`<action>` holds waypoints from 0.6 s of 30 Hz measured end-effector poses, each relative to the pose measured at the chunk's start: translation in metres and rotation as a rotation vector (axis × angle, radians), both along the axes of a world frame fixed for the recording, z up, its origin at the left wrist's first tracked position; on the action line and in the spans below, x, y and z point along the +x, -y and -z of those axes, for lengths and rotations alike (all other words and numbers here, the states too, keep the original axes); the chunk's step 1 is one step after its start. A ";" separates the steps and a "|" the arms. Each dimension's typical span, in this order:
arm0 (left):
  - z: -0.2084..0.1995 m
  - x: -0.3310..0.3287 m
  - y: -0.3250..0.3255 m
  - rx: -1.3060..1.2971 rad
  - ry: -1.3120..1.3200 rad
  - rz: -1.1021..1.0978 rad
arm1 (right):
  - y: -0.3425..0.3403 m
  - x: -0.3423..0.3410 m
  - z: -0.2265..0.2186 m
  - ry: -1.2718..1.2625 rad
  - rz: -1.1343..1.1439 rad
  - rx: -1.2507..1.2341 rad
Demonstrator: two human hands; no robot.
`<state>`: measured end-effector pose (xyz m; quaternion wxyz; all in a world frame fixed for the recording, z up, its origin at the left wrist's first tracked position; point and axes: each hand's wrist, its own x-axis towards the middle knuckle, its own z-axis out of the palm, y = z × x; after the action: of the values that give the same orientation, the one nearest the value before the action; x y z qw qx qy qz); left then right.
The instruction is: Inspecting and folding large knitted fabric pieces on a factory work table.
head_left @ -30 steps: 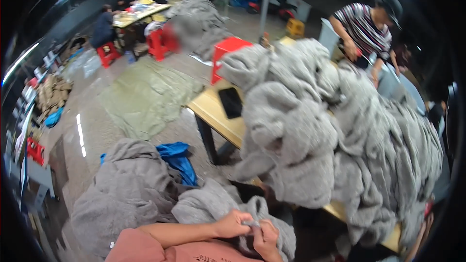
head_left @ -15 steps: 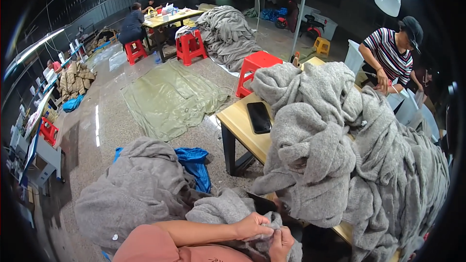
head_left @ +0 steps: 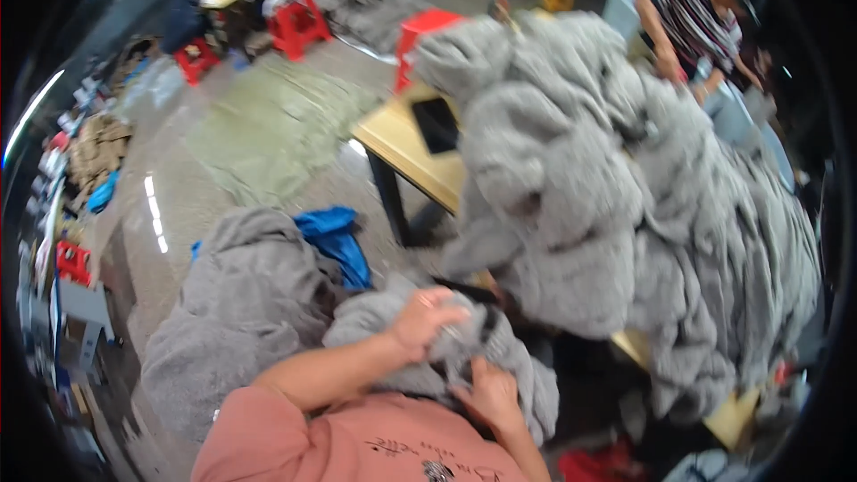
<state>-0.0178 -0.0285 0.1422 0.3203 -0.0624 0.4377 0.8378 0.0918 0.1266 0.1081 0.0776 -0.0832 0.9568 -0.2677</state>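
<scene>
A grey knitted garment (head_left: 527,366) is bunched across my lap, with a small dark patch showing near its middle. My left hand (head_left: 430,321) hovers at its upper side with fingers apart and slightly curled, blurred by motion, and nothing visible in them. Lower and to the right, my right hand (head_left: 489,391) pinches a fold of the same garment. Whether a small item also sits between those fingers is hidden.
A large heap of grey knits (head_left: 571,178) covers the wooden table (head_left: 402,147), beside a black phone (head_left: 435,124). On the left lies another grey pile (head_left: 245,303) over blue sheeting (head_left: 337,245). A co-worker in a striped shirt (head_left: 683,13) stands at the far right.
My hands were close together at the garment; the left has lifted away and opened, while the right stays on the fabric. The whole view has shifted, with the table now higher in it.
</scene>
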 end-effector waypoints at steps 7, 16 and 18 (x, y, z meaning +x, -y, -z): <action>0.005 -0.002 0.008 -0.037 -0.078 -0.027 | 0.001 -0.004 0.018 -0.386 0.083 -0.150; 0.024 0.013 -0.005 -0.103 -0.054 0.083 | 0.001 0.005 0.005 0.013 0.396 -0.711; 0.025 0.015 -0.004 -0.104 -0.035 0.111 | 0.000 0.004 0.006 0.077 0.457 -0.658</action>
<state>-0.0028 -0.0243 0.1172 0.3550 -0.0400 0.4888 0.7959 0.0959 0.1262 0.1020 0.0211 0.1213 0.8103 -0.5729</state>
